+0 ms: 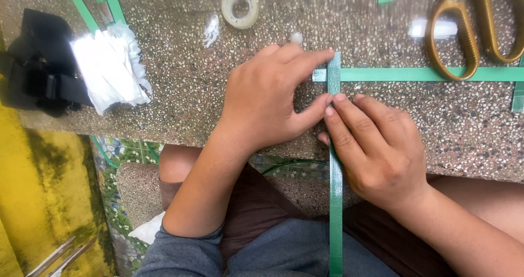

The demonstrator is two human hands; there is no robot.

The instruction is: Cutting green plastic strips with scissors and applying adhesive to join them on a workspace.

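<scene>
- Right at the fingers [333,106]: both thumbs and forefingers are drawn narrow, pinching the upright green strap [334,80] just below where it crosses the level green strap [415,74].
- The left hand [267,99] lies flat over the speckled table [180,80], its forefinger stretched out to press the top of the crossing; its thumb meets the right fingertips on the strap.
- The right hand [376,146] comes in from below, fingertips closed on the strap's edge, wrist resting at the table's lip.
- By my reading, the step in hand is setting the two straps square at their crossing; the next move calls for keeping that pinch steady so the crossing does not slip.
- The upright strap runs down off the table and over the lap, out of the bottom of the picture.
- Further out: gold-handled scissors [472,31] sit on the level strap to the right, a small white piece [431,28] beside them, a roll of clear tape [240,7] up top.
- To the left, a crumpled white bag [109,67] and a black strap bundle [38,64], with more green strips [103,1] at the upper edge.
- Hard to tell: which strap lies on top at the crossing, with a fingertip partly over it. The scissor blades are cut off, and the metal tool [54,258] at bottom left is only partly shown.
</scene>
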